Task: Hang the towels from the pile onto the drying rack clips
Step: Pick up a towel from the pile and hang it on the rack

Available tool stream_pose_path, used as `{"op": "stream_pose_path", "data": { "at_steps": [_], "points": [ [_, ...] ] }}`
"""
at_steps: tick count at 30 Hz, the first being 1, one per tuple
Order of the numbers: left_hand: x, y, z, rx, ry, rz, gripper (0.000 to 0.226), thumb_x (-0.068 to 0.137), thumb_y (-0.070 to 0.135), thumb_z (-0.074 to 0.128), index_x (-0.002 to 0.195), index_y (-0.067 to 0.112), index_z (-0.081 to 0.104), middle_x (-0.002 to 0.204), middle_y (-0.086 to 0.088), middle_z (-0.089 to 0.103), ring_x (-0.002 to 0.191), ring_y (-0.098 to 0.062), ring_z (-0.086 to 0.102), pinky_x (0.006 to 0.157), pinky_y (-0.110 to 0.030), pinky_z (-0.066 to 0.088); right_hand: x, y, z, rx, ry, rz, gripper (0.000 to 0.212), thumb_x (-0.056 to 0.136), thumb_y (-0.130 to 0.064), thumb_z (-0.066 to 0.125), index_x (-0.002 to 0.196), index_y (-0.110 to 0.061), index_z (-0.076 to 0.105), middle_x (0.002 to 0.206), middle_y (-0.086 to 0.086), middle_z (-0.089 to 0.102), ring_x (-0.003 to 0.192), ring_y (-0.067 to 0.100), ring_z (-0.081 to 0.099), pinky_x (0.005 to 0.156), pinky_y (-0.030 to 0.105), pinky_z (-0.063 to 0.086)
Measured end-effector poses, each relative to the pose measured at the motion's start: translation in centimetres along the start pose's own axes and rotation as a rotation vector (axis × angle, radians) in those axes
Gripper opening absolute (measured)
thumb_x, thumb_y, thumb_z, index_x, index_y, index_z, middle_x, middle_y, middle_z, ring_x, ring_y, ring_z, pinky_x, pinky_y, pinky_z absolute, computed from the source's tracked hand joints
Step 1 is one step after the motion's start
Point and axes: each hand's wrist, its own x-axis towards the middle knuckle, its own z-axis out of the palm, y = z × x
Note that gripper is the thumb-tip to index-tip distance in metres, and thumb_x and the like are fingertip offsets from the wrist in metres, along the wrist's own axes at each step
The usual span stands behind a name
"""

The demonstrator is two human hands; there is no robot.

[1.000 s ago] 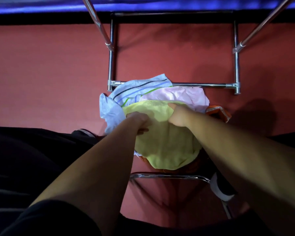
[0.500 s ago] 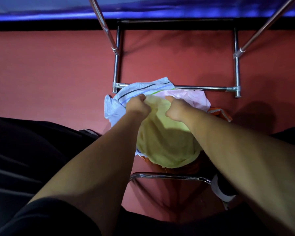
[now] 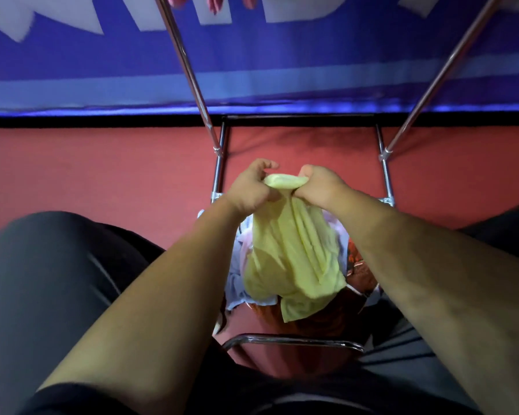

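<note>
A red floor (image 3: pixel 102 175) is seen below, bordered at 12 o'clock by a blue banner (image 3: pixel 72 70). Two slanted rack poles (image 3: pixel 188 70) are counted, and one yellow towel (image 3: pixel 294 250), held up at the centre above the pile (image 3: pixel 235 283). Its top edge is gripped by the left hand (image 3: pixel 252 187) and the right hand (image 3: pixel 318 184), fingers curled round it. The pile is mostly hidden by the towel. Pink shapes (image 3: pixel 215 3) at 12 o'clock are cut off and too blurred to be made out.

bare forearms (image 3: pixel 150 301) — black short sleeves (image 3: pixel 81 399), dark trousers (image 3: pixel 51 280) over the legs
</note>
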Motion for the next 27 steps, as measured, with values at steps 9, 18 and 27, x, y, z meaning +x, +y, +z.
{"op": "stream_pose_path", "data": {
  "at_steps": [9,18,27],
  "points": [
    [-4.7,8.7,-4.8,0.487,0.202,0.256,0.013,0.080,0.015,0.076,0.088,0.023,0.070,0.075,0.006,0.068,0.068,-0.011,0.062,0.063,-0.024,0.047,-5.9,-6.3,-9.4,0.067,0.159,-0.192,0.038,0.080,-0.012,0.088,0.107,-0.025,0.065,0.074,0.003,0.064,0.039,0.014,0.052,0.039,0.025,0.043],
    [-7.2,11.5,-7.4,0.803,0.392,0.332,0.013,0.091,0.029,0.069,0.096,0.018,0.074,0.093,-0.007,0.074,0.094,-0.031,0.066,0.071,-0.033,0.042,-11.5,-7.9,-14.5,0.321,0.425,-0.242,0.017,0.093,-0.014,0.060,0.094,-0.022,0.075,0.074,-0.011,0.070,0.063,-0.001,0.060,0.060,0.019,0.045],
    [-8.7,10.0,-4.3,0.205,0.170,0.260,0.007,0.086,0.018,0.082,0.087,0.016,0.075,0.074,0.002,0.072,0.067,-0.013,0.064,0.067,-0.027,0.053,-11.9,-5.7,-12.5,-0.032,0.105,0.067,0.021,0.098,-0.014,0.063,0.115,-0.007,0.072,0.116,0.016,0.071,0.100,0.029,0.065,0.085,0.032,0.049]
  ]
}}
